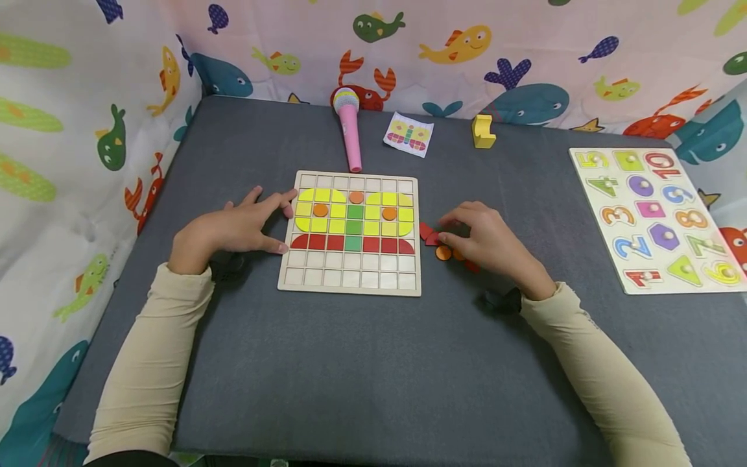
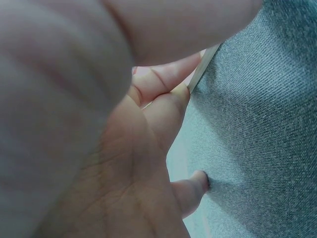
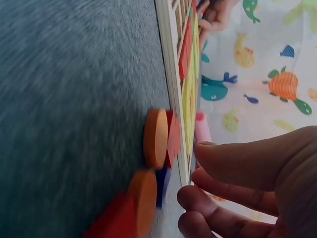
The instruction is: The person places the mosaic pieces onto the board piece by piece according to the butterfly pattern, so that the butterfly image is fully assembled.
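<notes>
A wooden grid board [image 1: 350, 277] lies on the table, with yellow, green, orange and red pieces laid in a butterfly-like pattern. My left hand [image 1: 233, 227] spreads its thumb and fingers against the board's left edge; in the left wrist view, fingertips reach the board's side [image 2: 202, 69]. Right of the board, my right hand [image 1: 487, 240] hovers low over loose pieces, thumb and fingertips apart with nothing visible between them. Beneath it are orange discs [image 3: 157, 139], red pieces [image 1: 426, 230] and a dark blue piece [image 3: 162, 186], partly hidden from the head view.
Behind the board lie a pink toy microphone [image 1: 351, 136], a small picture card [image 1: 408, 135] showing a butterfly pattern, and a yellow block [image 1: 483, 133]. A number-and-shape puzzle board [image 1: 671, 288] lies at the right. A sea-animal curtain [image 1: 315, 32] borders the table's back and left.
</notes>
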A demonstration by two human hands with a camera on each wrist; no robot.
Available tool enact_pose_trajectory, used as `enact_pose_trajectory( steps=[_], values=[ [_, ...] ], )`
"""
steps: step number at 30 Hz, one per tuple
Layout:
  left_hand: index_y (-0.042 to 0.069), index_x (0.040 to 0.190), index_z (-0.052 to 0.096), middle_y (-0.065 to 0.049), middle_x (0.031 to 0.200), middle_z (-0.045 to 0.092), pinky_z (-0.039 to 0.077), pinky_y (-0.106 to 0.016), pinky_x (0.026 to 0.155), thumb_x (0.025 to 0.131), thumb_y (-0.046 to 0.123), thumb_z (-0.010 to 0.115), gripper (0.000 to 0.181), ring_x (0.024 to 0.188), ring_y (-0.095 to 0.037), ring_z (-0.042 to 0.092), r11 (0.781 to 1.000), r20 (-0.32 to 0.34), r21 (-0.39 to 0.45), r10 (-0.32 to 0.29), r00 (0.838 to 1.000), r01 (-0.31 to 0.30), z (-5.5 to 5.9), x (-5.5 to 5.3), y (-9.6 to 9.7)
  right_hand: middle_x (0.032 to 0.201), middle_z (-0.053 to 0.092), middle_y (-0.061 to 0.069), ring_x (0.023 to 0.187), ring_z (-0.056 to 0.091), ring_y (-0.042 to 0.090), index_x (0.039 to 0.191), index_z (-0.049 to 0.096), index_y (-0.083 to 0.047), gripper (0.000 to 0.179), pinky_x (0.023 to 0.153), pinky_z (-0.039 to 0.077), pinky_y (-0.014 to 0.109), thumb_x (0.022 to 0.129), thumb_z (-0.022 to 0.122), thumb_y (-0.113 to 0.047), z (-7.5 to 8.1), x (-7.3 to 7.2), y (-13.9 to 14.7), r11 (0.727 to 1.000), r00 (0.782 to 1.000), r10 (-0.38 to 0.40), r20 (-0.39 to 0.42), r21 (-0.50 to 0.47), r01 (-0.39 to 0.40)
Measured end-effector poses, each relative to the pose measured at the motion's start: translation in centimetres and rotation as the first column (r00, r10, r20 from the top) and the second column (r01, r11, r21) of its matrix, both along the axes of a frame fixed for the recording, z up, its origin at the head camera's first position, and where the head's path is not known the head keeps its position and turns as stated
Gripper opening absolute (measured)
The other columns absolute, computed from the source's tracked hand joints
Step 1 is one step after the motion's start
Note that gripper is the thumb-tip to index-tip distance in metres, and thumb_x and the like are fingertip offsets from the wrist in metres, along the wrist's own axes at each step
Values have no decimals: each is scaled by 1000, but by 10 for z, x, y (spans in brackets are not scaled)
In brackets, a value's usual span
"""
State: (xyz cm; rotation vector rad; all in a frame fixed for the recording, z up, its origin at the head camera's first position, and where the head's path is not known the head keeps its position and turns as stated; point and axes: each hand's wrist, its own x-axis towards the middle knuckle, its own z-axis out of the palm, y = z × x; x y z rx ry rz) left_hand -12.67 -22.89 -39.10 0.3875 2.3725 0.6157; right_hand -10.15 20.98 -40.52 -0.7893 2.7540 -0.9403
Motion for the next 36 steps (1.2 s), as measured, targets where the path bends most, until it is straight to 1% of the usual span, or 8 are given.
enact_pose_trajectory(
  steps=[3, 8, 13, 16, 20, 24, 29, 36],
  values=[
    [18, 136, 44, -15, 179, 8, -6, -83, 114, 94, 33, 86, 62, 159, -52, -13, 1000, -3, -2, 4, 1000, -4, 1, 1, 1, 115, 71, 16, 111, 59, 34, 122, 76, 1, 26, 97, 48, 54, 101, 77, -14, 0, -3, -9, 999, 999, 27, 32, 29, -28],
    [19, 133, 44, -13, 179, 8, -6, -83, 114, 93, 32, 86, 59, 159, -52, -13, 1000, -8, -2, 5, 1000, -5, -2, -1, 0, 118, 67, 18, 111, 57, 34, 127, 72, 3, 31, 97, 48, 53, 102, 76, -14, -2, -9, -21, 995, 996, 52, 67, 86, -58],
    [22, 135, 45, -14, 179, 10, -7, -83, 114, 91, 36, 88, 63, 159, -51, -13, 1000, -1, 7, 8, 1000, -8, -5, -4, -1, 118, 65, 20, 109, 58, 35, 128, 70, 6, 35, 96, 49, 53, 100, 77, -13, -3, -12, -28, 990, 996, 32, 81, 138, -43],
    [26, 133, 45, -10, 179, 10, -7, -83, 115, 89, 40, 89, 64, 160, -48, -13, 1000, -3, -5, 12, 1000, -12, -8, -5, -3, 116, 64, 20, 107, 58, 35, 125, 69, 6, 32, 94, 49, 52, 100, 77, -12, -2, -13, -32, 989, 995, 15, 98, 143, -29],
    [25, 133, 45, -9, 180, 8, -7, -83, 115, 90, 39, 89, 63, 160, -48, -14, 1000, -2, -8, 14, 1000, -14, -9, -4, -4, 107, 65, 18, 98, 59, 32, 120, 65, 4, 26, 86, 51, 48, 100, 75, -9, -1, -13, -35, 993, 993, -1, 117, 114, -12],
    [19, 134, 45, -11, 179, 8, -6, -84, 113, 92, 34, 88, 62, 159, -52, -13, 1000, 3, 0, 12, 1000, -12, -4, -1, -2, 98, 68, 14, 86, 62, 28, 117, 65, 2, 19, 76, 53, 43, 101, 73, -4, 0, -12, -36, 998, 994, -14, 110, 69, 7],
    [18, 135, 44, -12, 179, 8, -5, -84, 114, 93, 31, 87, 61, 159, -53, -13, 1000, 7, -13, 11, 1000, -11, 2, 2, 1, 100, 71, 14, 87, 63, 27, 115, 67, 1, 12, 78, 53, 44, 103, 68, 0, 2, -11, -37, 1000, 997, -20, 75, -3, 21],
    [19, 134, 45, -13, 179, 9, -6, -84, 114, 93, 31, 87, 60, 159, -53, -12, 1000, 2, -4, 14, 1000, -14, 0, 0, 0, 106, 71, 14, 92, 64, 28, 120, 69, 2, 16, 85, 55, 46, 104, 66, 1, 6, -11, -44, 997, 996, -9, 94, -79, 17]
  ],
)
